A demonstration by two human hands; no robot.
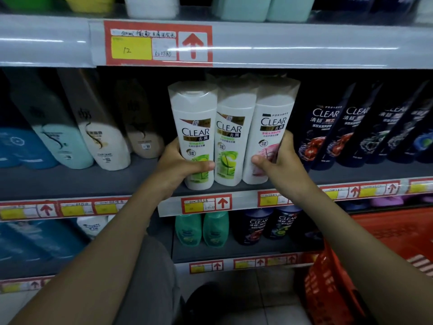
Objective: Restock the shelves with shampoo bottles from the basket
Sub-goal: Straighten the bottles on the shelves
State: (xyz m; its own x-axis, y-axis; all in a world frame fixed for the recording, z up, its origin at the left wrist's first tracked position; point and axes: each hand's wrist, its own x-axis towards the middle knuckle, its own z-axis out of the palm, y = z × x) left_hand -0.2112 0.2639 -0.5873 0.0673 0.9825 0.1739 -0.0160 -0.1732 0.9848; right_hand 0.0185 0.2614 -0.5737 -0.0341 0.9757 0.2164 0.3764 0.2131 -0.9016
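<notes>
Three white CLEAR shampoo bottles wrapped in clear film stand side by side on the middle shelf (145,181). My left hand (180,165) grips the left bottle (193,127), which has a green label. My right hand (278,160) grips the right bottle (269,127), which has a pink label. The middle bottle (230,137) stands squeezed between them. At the lower right, behind my right forearm, is the red basket (332,277); what it holds is hidden.
Pale teal, white and beige bottles (103,137) lean on the same shelf to the left, with a gap between them and the white ones. Dark CLEAR bottles (328,134) crowd the right. Green bottles (201,228) and dark ones stand on the shelf below. The upper shelf edge (304,45) hangs close overhead.
</notes>
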